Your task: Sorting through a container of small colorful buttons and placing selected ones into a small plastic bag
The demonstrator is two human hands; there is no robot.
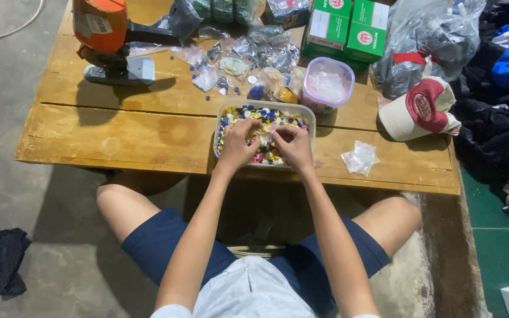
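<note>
Sorting through small coloured buttons goes best with light fingertip work, one piece pinched at a time and the clear plastic tub kept steady.

Head view: both hands are inside the tub at the near edge of the wooden table. Left hand and right hand have fingers curled together over the buttons, which lie directly beneath the fingertips. Whether either pinches a button cannot be told.
</note>
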